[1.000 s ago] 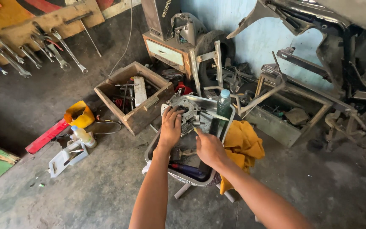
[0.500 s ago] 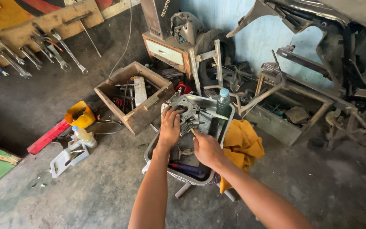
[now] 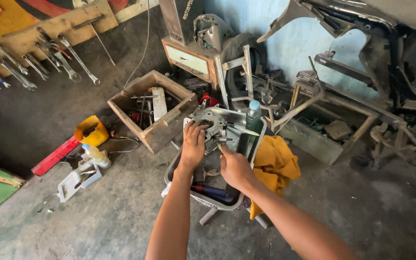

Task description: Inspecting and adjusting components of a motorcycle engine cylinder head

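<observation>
I am looking down at a grimy concrete floor [image 3: 97, 226] in a workshop, with wrenches [image 3: 34, 62] hanging on a board, a wooden box [image 3: 152, 108] of tools and a yellow rag [image 3: 275, 163] beside a metal tray [image 3: 217, 200]. My left hand [image 3: 193, 144] is gripping the engine part [image 3: 213, 127] sitting in the tray's far end. My right hand [image 3: 234, 168] is closing loosely just beside it; I cannot tell what it is holding.
</observation>
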